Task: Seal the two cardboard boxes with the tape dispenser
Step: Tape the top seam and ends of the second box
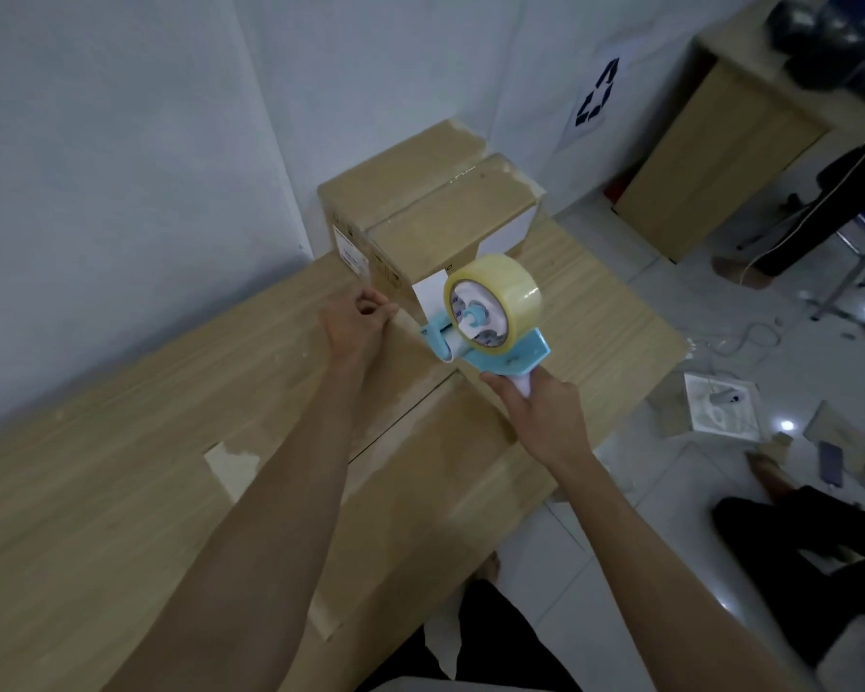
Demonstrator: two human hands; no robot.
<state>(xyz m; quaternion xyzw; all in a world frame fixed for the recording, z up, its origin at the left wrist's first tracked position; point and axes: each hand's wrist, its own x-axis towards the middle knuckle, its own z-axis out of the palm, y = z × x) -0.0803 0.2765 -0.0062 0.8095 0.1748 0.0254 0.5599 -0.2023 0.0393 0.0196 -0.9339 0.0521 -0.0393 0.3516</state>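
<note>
Right hand point(535, 412) grip clasping tape dispenser point(490, 317), left hand point(358, 322) curled at near box point(420, 467) far edge

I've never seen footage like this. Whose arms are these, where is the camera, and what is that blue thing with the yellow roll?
There is no machine here: these are a person's own bare arms, filmed by one wide-angle camera worn on the head, looking forward and down. The right hand grips the handle of a blue tape dispenser loaded with a roll of clear yellowish tape. The left hand is closed at the far end of a large cardboard box lying on a wooden table, near the dispenser's front. The seam where this box's top flaps meet runs back from there toward the person. A second cardboard box stands further back against the white wall, with tape along its top seam.
</note>
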